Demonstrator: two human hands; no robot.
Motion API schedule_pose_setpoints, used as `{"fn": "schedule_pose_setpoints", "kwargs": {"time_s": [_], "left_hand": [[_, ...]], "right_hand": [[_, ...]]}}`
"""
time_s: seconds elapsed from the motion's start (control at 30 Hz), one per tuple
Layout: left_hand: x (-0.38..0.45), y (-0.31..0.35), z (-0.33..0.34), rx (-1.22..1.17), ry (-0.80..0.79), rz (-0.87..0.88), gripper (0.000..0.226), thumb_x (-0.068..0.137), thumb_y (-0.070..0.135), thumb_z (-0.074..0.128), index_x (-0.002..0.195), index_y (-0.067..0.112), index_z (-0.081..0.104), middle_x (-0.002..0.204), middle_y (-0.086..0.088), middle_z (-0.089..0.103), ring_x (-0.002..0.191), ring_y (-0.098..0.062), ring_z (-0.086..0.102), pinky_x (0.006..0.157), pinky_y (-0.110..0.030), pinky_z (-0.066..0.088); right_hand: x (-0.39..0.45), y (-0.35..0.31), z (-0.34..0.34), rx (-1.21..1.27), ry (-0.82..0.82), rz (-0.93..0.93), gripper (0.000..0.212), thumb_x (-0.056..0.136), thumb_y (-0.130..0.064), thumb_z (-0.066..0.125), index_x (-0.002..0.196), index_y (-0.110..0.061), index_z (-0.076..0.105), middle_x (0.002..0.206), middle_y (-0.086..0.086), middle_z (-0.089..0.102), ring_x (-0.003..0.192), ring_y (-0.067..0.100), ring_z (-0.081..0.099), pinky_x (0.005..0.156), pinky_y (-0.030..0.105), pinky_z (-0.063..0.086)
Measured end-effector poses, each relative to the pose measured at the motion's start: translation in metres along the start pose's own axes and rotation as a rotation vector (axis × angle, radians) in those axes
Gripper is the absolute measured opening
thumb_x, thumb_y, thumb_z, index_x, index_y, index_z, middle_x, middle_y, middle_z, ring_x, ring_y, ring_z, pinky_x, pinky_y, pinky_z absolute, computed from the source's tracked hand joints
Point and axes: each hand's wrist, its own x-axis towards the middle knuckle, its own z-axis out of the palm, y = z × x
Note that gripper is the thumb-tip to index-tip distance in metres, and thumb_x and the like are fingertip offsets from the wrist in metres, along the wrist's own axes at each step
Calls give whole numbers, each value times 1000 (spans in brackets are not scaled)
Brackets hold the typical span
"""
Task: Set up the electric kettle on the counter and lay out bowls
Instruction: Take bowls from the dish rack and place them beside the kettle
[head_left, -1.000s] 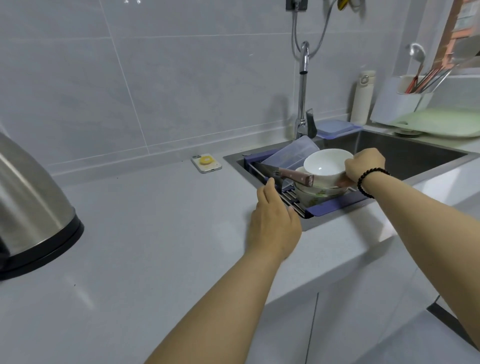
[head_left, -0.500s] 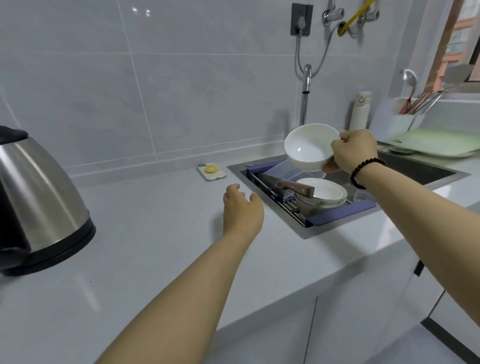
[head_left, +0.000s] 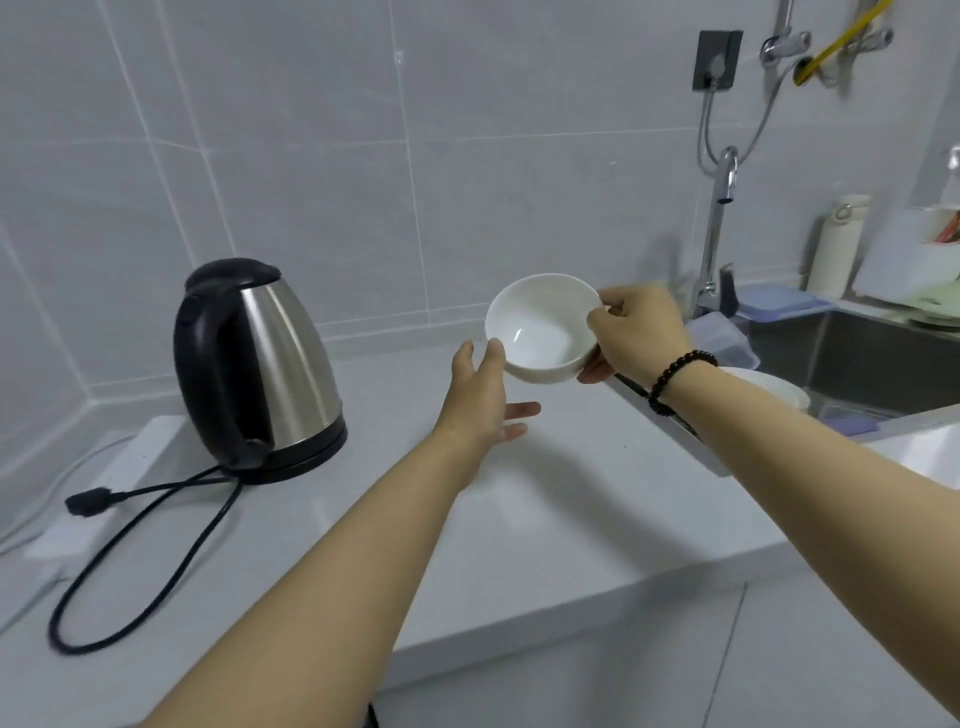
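A white bowl (head_left: 543, 330) hangs above the grey counter (head_left: 519, 519), tilted toward me. My right hand (head_left: 634, 332) grips its right rim, thumb on top and fingers under. My left hand (head_left: 480, 397) is raised beside the bowl's left edge with fingers spread, the thumb touching or nearly touching the rim. A steel electric kettle (head_left: 260, 369) with a black handle and lid stands on its base at the left, and its black cord (head_left: 140, 561) loops over the counter. More white bowls (head_left: 774, 392) sit in the sink behind my right wrist.
The sink (head_left: 872, 364) lies at the right with a tap (head_left: 719, 228), a blue-lidded container (head_left: 779, 304), a white bottle (head_left: 839, 241) and a utensil holder (head_left: 914, 257) behind it. A white power strip (head_left: 119, 467) lies left of the kettle. A wall socket (head_left: 717, 60) sits above the tap.
My right hand has carried the bowl left from over the sink to above the counter. My left hand rose from the counter to the bowl's left edge. The view swung left onto the kettle.
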Motion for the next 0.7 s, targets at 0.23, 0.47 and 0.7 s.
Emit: {"fn": "schedule_pose_setpoints", "kwargs": {"time_s": [0.23, 0.47, 0.7], "left_hand": [[-31, -11, -70, -119, -6, 63, 42, 101, 47, 30, 139, 31, 35, 133, -4, 53, 91, -24, 73, 75, -33, 56], [-46, -31, -109, -178, 63, 92, 38, 100, 40, 40, 137, 30, 42, 129, -6, 55, 95, -31, 71, 79, -34, 58], [-43, -54, -129, -206, 102, 17, 36, 99, 40, 44, 134, 32, 44, 118, -8, 64, 94, -33, 71, 82, -37, 58]], "right_hand": [[-35, -32, 61, 83, -154, -19, 33, 86, 0, 37, 88, -14, 67, 65, 24, 69, 53, 32, 70, 60, 42, 61], [-48, -36, 96, -118, -237, -82, 27, 89, -14, 48, 107, -10, 67, 69, 14, 70, 57, 21, 71, 65, 38, 61], [-51, -26, 123, -305, -524, -242, 106, 70, -56, 75, 151, -31, 11, 148, -5, 26, 134, 14, 35, 104, 27, 33]]}}
